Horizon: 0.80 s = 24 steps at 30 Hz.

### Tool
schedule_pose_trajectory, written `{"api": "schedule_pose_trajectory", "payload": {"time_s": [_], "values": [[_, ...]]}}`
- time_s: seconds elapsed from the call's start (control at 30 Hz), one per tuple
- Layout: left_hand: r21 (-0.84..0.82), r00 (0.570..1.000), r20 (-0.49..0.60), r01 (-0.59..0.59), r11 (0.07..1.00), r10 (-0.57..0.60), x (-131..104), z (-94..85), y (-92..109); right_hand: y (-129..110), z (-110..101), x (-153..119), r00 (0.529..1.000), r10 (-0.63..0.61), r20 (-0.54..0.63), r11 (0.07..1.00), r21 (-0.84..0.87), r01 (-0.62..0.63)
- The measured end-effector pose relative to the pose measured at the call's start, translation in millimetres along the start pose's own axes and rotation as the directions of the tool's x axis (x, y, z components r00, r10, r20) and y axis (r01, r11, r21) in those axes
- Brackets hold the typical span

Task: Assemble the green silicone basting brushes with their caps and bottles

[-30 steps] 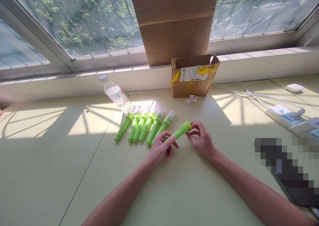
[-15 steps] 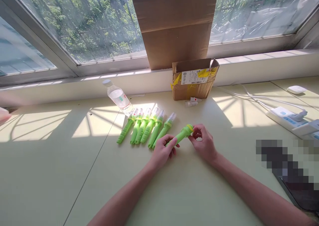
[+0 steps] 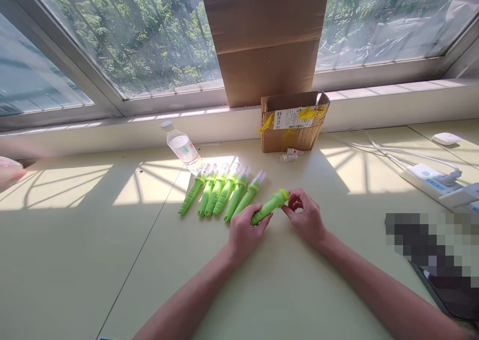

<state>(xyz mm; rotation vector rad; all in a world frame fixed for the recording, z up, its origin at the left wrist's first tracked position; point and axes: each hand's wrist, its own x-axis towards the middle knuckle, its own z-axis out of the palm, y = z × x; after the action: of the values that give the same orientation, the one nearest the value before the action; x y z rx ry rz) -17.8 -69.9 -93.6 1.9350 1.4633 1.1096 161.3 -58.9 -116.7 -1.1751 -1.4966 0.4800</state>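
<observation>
A green tube-like handle [image 3: 270,207] with a yellow ring at its upper right end is between my hands. My left hand [image 3: 247,230] grips its lower end between thumb and fingers. At the ringed end, my right hand [image 3: 305,215] has its thumb and fingertips pinched against the ring; whether anything small is inside that pinch is hidden. No clear cap shows on this handle. Just to the left, several green handles with clear caps [image 3: 221,192] lie side by side on the table. Two loose clear caps [image 3: 288,157] lie by the cardboard box.
The open cardboard box [image 3: 290,138] stands against the window ledge. A water bottle [image 3: 183,149] leans behind the capped handles. At the right are a white power strip [image 3: 430,180] with cables and a dark, partly pixelated object [image 3: 449,290]. Something pinkish [image 3: 9,172] shows at the left edge.
My left hand's fingers have shifted on the handle, uncovering more of its lower end. The whole view has moved slightly. My right hand stays at the ring.
</observation>
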Motion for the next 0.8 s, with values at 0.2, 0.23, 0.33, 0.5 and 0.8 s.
{"api": "schedule_pose_trajectory", "payload": {"time_s": [0.2, 0.23, 0.33, 0.5, 0.8], "values": [[-0.066, 0.999, 0.008, 0.044, 0.997, -0.044, 0.7, -1.8, 3.8, -1.6, -0.3, 1.2, 1.000, 0.016, 0.016, 1.000, -0.019, -0.016], [-0.085, 0.998, 0.015, 0.061, 0.994, -0.060, 1.5, -2.2, 4.5, -1.6, -0.4, 1.3, 1.000, 0.014, 0.017, 1.000, -0.025, -0.014], [-0.123, 0.993, 0.065, 0.110, 0.986, -0.103, 4.5, -3.6, 5.6, -0.9, -0.6, 1.4, 1.000, 0.008, 0.022, 0.999, -0.033, -0.007], [-0.216, 0.962, 0.185, 0.240, 0.947, -0.202, 6.9, -3.6, 3.1, 1.3, 0.4, 0.4, 0.997, 0.040, 0.063, 0.998, -0.054, -0.036], [-0.356, 0.897, 0.300, 0.422, 0.834, -0.326, 7.1, -4.1, 9.4, 4.4, 1.7, -1.7, 0.999, 0.030, 0.037, 0.984, -0.176, -0.023]]}}
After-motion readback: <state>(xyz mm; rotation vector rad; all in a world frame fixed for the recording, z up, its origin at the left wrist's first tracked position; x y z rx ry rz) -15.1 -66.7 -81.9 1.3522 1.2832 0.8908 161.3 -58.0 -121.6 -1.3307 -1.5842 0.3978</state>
